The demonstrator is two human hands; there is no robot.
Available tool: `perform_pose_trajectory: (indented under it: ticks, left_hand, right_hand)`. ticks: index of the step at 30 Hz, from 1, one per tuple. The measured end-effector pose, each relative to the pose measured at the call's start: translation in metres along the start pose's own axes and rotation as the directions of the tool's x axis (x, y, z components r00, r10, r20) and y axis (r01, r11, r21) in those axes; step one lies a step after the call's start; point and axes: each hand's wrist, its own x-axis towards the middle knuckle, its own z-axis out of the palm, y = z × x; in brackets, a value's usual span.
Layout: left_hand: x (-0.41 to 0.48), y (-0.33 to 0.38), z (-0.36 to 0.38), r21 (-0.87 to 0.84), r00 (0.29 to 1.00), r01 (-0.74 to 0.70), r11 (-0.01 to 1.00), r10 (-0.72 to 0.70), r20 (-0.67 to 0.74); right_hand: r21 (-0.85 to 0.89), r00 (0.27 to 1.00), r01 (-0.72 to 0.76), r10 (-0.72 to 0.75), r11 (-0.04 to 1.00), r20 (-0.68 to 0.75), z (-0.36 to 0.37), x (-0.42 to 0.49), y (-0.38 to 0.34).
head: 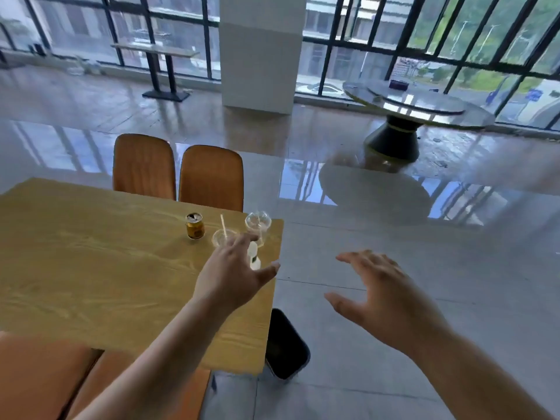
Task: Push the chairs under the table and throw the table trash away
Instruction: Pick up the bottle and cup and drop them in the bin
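Observation:
A wooden table [91,268] carries trash near its right end: a gold can [194,226], a clear plastic cup with a straw [223,236], a second clear cup [258,224] and a small white bottle [254,258]. My left hand [235,274] hovers open over the table, just in front of the straw cup and partly covering the bottle. My right hand [381,295] is open over the floor, right of the table. Two orange chairs [144,166] [212,177] stand at the table's far side. Two more orange chairs [39,374] [133,386] are at the near side.
A black trash bin [286,344] stands on the floor by the table's near right corner. A round glass-topped table [418,107] is far right, a white pillar [260,53] behind, and a narrow bar table [157,53] by the windows.

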Motion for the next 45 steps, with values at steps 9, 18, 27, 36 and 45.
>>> perform_pose_trajectory:
  ticks: [9,18,27,36,45]
  left_hand:
    - [0.115,-0.035,0.066,0.067,0.91,0.403,0.913,-0.407,0.083]
    - [0.134,-0.054,0.125,0.157,0.756,0.639,0.753,-0.653,0.051]
    - [0.165,-0.043,0.21,0.034,0.356,0.931,0.363,-0.883,-0.306]
    - [0.19,-0.027,0.242,-0.179,0.02,0.978,0.11,-0.896,-0.444]
    - [0.181,0.079,0.28,-0.299,-0.098,0.951,0.079,-0.84,-0.534]
  right_hand:
    - [0.072,0.925,0.22,-0.231,0.973,0.3,0.048,0.187,0.049]
    - [0.24,0.749,0.519,-0.572,0.82,0.335,0.122,0.33,0.035]
    - [0.429,0.649,0.424,-0.598,0.797,0.47,0.245,0.476,0.112]
    - [0.458,0.173,0.721,-0.775,0.52,0.608,0.325,0.538,0.096]
    - [0.532,-0.07,0.794,-0.825,0.294,0.56,0.271,0.48,0.156]
